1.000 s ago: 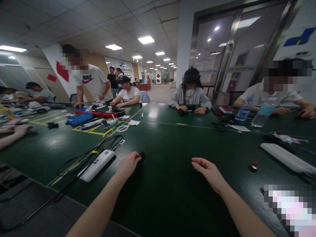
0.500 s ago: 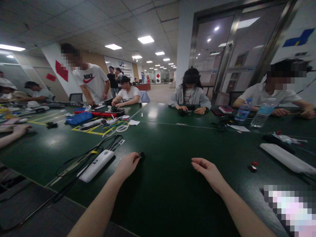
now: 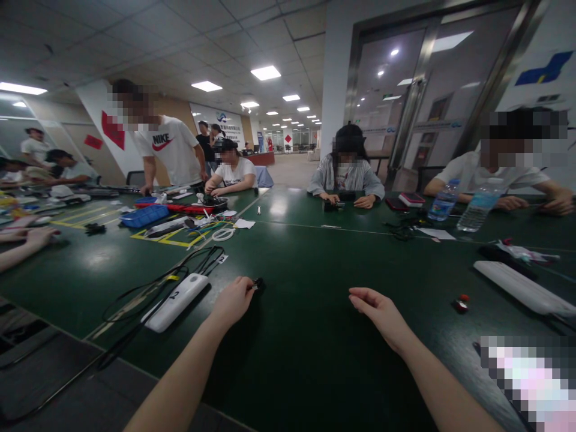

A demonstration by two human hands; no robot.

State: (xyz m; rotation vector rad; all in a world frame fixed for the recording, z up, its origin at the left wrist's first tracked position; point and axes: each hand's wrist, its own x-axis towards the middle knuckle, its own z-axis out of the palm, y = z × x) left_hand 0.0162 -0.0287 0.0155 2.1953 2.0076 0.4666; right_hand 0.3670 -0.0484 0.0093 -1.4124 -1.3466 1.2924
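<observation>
My left hand (image 3: 234, 300) rests on the green table (image 3: 310, 354), its thumb and fingertips closed on a small black object with a silvery part (image 3: 258, 283). The fingers hide much of that piece, so its kind is unclear. Well to the right, my right hand (image 3: 375, 309) has its fingers stretched out with the thumb a little apart and nothing between them. Farther right of it lies a small red and dark item (image 3: 461, 303) on the tabletop.
A white power bank marked 2 (image 3: 177, 303) with black cables lies left of my left hand. A blue tray (image 3: 144, 215) stands farther back. On the right are water bottles (image 3: 479, 206), another white bar-shaped device (image 3: 524, 288) and a blurred screen (image 3: 531, 384). People sit around the table.
Both my hands stay practically where they were. Across the table, a standing person has shifted an arm, and a seated person's black object has tilted slightly.
</observation>
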